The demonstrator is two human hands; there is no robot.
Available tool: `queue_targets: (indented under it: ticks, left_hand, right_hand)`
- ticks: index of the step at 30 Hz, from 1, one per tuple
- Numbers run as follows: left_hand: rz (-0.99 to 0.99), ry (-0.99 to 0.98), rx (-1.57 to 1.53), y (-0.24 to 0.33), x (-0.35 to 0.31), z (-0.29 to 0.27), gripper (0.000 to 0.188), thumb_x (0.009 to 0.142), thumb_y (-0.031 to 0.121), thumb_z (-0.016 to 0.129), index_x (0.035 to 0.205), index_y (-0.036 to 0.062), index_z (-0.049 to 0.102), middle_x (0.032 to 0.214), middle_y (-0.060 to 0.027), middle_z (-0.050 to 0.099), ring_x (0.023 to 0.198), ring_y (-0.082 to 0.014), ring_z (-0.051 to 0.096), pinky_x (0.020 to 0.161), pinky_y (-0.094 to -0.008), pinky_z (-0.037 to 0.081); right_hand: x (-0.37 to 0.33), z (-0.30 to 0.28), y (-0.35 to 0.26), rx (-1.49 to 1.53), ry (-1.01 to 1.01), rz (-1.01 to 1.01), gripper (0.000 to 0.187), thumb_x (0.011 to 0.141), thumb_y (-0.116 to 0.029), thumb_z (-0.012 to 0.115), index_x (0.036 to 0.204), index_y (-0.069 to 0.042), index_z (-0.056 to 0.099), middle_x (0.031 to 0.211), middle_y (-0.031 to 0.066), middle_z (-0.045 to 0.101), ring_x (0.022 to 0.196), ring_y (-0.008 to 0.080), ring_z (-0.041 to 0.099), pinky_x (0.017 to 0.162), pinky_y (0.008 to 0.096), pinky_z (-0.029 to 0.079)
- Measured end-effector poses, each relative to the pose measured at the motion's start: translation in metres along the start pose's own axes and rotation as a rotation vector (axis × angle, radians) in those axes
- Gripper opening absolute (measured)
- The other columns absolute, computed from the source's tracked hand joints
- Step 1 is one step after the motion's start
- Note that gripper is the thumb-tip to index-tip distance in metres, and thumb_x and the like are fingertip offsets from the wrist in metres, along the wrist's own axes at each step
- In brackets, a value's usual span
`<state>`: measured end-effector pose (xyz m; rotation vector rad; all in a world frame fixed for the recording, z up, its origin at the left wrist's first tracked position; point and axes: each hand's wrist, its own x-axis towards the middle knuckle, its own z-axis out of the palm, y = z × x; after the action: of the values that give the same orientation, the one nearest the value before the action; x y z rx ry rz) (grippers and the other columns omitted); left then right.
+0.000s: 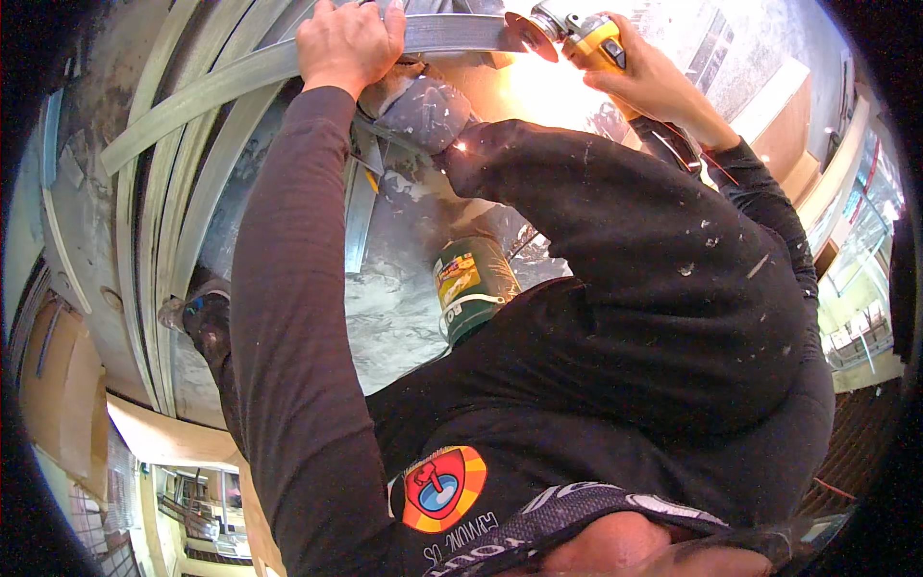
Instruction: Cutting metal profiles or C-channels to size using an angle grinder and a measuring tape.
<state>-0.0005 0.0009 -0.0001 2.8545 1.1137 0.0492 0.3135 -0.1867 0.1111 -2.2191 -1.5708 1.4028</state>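
Black sleeves (293, 269), pale-flecked black trousers (654, 250) and a red-yellow emblem (444, 489) show, plus seemingly a grey shoe (423, 115).

Yellow grinder (598, 48), dark-green bucket (478, 287)

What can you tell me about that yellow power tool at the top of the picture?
The angle grinder has a yellow-and-black body that looks like plastic, a silvery metal head and a thin reddish-brown disc. The person's right hand grips its body, and the disc points left, at the end of a grey metal strip. A bright glow beneath suggests it is running; glare hides some detail.
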Motion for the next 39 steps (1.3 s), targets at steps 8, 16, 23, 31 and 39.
queue_targets:
  ticks: [8,16,23,31,39]
  left_hand:
    - [-0.012,-0.021,-0.007,0.001,0.0,-0.001,0.053,0.1,0.046,0.046,0.076,0.0095,0.076,0.079,-0.0136,0.075,0.076,-0.0346,0.07,0.068,-0.0464,0.057]
    - [0.022,-0.007,-0.003,-0.002,-0.001,-0.001,0.053,0.099,0.046,0.047,0.074,0.0093,0.075,0.077,-0.0138,0.074,0.074,-0.0349,0.069,0.067,-0.046,0.057]
    - [-0.109,-0.057,-0.11,0.013,0.004,-0.017,0.044,0.096,0.039,0.052,0.073,0.0087,0.075,0.08,-0.0139,0.073,0.088,-0.0343,0.066,0.077,-0.0471,0.052]
    - [-0.125,-0.118,-0.082,0.012,0.003,-0.02,0.044,0.096,0.039,0.051,0.075,0.0089,0.076,0.083,-0.0128,0.074,0.09,-0.034,0.066,0.079,-0.0467,0.052]
    - [-0.096,-0.046,-0.038,0.009,-0.002,-0.009,0.042,0.095,0.038,0.052,0.074,0.0104,0.075,0.081,-0.0132,0.074,0.089,-0.0338,0.066,0.078,-0.0469,0.052]
  right_hand:
    - [-0.001,0.0,0.007,-0.185,0.029,-0.006,0.086,0.089,-0.041,0.076,0.153,-0.008,0.031,0.12,0.0224,0.066,0.106,0.0386,0.068,0.095,0.0401,0.052]
    - [0.009,0.006,0.021,-0.137,0.039,-0.109,0.088,0.088,-0.042,0.077,0.154,-0.009,0.03,0.126,0.0229,0.064,0.112,0.0391,0.067,0.1,0.039,0.051]
    - [0.001,-0.001,0.002,-0.106,0.007,0.03,0.086,0.088,-0.042,0.077,0.154,-0.012,0.029,0.124,0.0242,0.065,0.113,0.0394,0.067,0.097,0.0402,0.053]
    - [0.004,0.005,0.007,-0.169,0.002,0.05,0.084,0.089,-0.042,0.078,0.152,-0.012,0.031,0.12,0.0238,0.066,0.11,0.0389,0.068,0.095,0.0416,0.053]
    - [0.009,0.001,-0.003,-0.11,0.012,0.042,0.086,0.089,-0.045,0.076,0.153,-0.01,0.031,0.121,0.0242,0.066,0.111,0.0395,0.068,0.095,0.0418,0.052]
